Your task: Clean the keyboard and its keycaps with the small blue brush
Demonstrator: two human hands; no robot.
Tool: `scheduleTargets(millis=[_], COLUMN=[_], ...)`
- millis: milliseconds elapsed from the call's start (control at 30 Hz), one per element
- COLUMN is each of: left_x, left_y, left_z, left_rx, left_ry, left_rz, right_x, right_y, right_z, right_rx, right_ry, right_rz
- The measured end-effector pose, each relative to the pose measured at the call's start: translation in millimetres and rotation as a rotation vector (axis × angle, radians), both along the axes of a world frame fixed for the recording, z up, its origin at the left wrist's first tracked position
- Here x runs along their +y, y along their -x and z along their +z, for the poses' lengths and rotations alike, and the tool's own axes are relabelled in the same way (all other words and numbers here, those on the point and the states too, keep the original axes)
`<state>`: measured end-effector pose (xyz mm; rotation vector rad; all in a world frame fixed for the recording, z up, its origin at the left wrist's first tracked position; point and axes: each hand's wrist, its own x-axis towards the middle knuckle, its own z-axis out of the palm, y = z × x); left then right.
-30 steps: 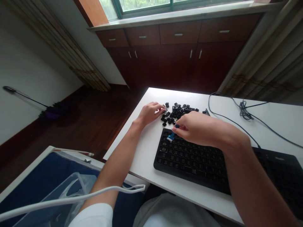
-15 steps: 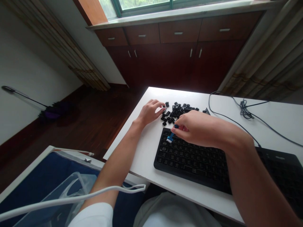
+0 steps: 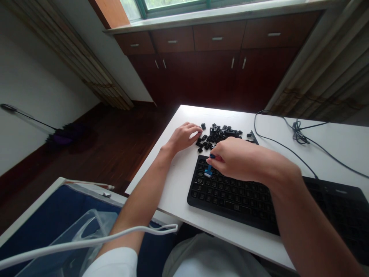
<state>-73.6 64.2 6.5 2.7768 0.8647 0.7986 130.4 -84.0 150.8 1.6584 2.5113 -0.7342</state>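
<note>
A black keyboard (image 3: 230, 194) with its keycaps off lies on the white table, its key sockets bare. My right hand (image 3: 230, 156) is closed around a small blue brush (image 3: 208, 169). The brush's white bristles point down onto the keyboard's upper left part. Beyond the keyboard lies a loose heap of black keycaps (image 3: 219, 134), its near side partly covered by my right hand. At the heap's left edge my left hand (image 3: 186, 136) rests on the table, thumb and forefinger brought together. Whatever may be between those fingertips is too small to tell.
A black cable (image 3: 281, 141) runs from the keyboard to a tied bundle (image 3: 300, 132) at the right of the white table (image 3: 173, 181). At lower left, a white cord (image 3: 86, 242) passes before a clear plastic bag (image 3: 75, 234). Dark red cabinets (image 3: 201, 77) stand behind.
The brush has shifted slightly right and down over the sockets, and my right wrist has moved a little left. My left thumb and forefinger have closed together.
</note>
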Motion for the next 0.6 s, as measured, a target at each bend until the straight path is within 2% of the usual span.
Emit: scheduleTargets(millis=[400,600], left_x=[-1.2,-1.4], left_y=[-1.5,-1.5], left_z=[-0.5,-0.6], left_rx=[-0.019,-0.016], left_ry=[-0.009,-0.005], left_rz=[-0.005,0.012], right_x=[0.8,0.5], right_y=[2.2,-4.1], right_z=[-2.1,4.7], right_rx=[-0.015,-0.006], right_ry=[0.053,0.039], right_rz=[-0.015,0.074])
